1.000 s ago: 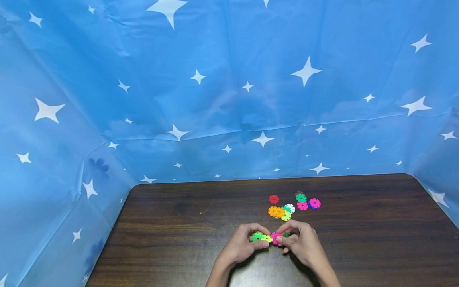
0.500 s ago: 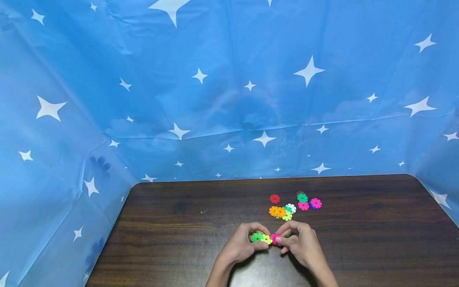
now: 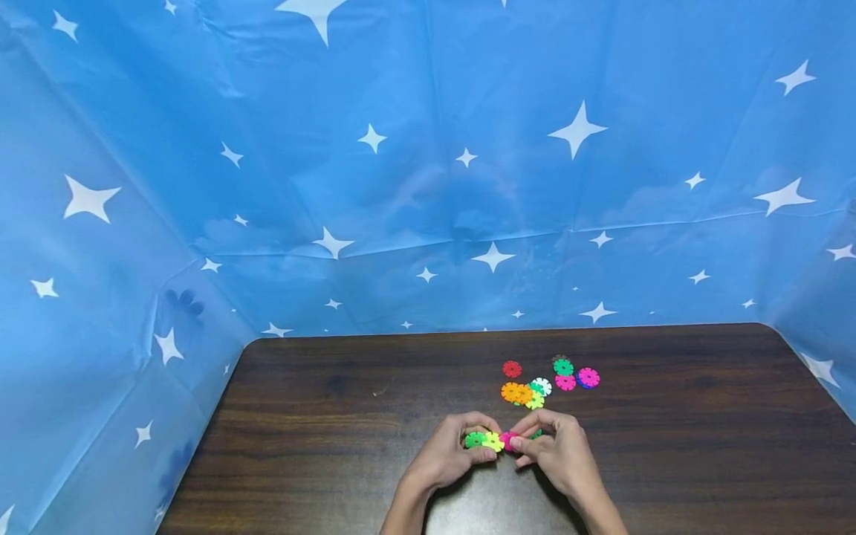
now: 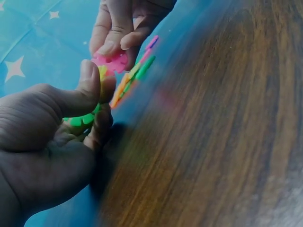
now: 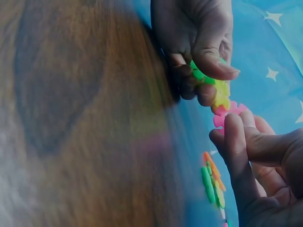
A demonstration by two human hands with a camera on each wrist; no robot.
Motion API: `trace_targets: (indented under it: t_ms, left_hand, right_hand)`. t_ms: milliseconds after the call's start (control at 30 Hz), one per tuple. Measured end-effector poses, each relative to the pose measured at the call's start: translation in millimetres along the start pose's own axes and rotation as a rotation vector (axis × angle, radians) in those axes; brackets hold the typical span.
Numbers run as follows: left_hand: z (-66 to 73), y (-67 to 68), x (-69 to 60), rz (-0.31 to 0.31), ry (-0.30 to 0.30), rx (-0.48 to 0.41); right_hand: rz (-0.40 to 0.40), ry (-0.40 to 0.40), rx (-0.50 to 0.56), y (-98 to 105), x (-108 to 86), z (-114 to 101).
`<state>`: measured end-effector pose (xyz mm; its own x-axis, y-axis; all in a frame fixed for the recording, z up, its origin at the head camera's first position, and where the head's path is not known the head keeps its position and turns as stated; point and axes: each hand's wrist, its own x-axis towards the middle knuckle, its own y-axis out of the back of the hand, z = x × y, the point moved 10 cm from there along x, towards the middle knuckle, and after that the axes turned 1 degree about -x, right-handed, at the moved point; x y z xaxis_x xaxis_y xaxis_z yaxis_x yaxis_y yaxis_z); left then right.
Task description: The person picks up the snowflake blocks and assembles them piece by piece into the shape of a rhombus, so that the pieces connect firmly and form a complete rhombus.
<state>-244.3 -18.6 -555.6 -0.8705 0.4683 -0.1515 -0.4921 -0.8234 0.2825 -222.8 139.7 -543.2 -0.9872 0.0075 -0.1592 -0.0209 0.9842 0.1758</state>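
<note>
In the head view my left hand point(image 3: 446, 451) grips a joined pair of notched interlocking discs, a green disc point(image 3: 475, 440) and a yellow disc point(image 3: 493, 441). My thumb lies along the yellow one in the left wrist view. Opposite, my right hand point(image 3: 560, 448) pinches a pink disc point(image 5: 230, 115) between thumb and fingers. The pink rim meets the yellow disc's edge; whether their slots are locked, I cannot tell. A bit of green point(image 3: 537, 433) shows behind the right fingers, mostly hidden. Both hands are held just over the table.
Loose discs lie beyond the hands on the dark wooden table point(image 3: 321, 438): a red one point(image 3: 512, 369), overlapping orange ones point(image 3: 511, 392), a white one point(image 3: 543, 386) and a pink one point(image 3: 589, 377), among several others. A blue starred cloth point(image 3: 414, 186) surrounds the table's back and sides.
Both hands have shifted slightly left together, with the green, yellow and pink discs still between them. The loose discs have stayed in place.
</note>
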Motion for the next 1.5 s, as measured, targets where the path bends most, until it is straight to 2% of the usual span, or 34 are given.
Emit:
trace_targets:
  t_ms: [133,367,600,733,900,1033,1300,1500]
  left_hand:
    - [-0.1,4.1,-0.8,-0.007,-0.016,-0.048]
    - [-3.2,2.0,0.1,-0.040,0.003,-0.165]
    - [-5.1,1.5,-1.0,-0.030,0.012,-0.166]
    - [-4.3,0.9,-0.7,-0.041,0.005,-0.205]
    - [-3.1,-0.6,0.7,-0.071,-0.024,-0.228]
    - [-3.9,-2.5,0.7,-0.095,-0.018,-0.250]
    - [-1.4,-9.3,-0.9,-0.184,-0.050,-0.301]
    - [1.4,-12.7,-1.7,-0.220,-0.065,-0.303]
  right_hand:
    - [-0.010,0.006,0.017,-4,0.8,-2]
    - [0.009,-0.003,0.052,-5,-0.1,0]
    - [0.047,-0.019,0.091,-6,-3.0,3]
    - [0.082,-0.016,0.118,-6,-4.0,1]
    - [0.118,-0.027,0.142,-7,-4.2,2]
    - [0.147,-0.028,0.171,-8,-4.9,4]
    - [0.169,-0.016,0.271,-13,-6.5,4]
    - [0.164,-0.002,0.242,-12,-6.6,0]
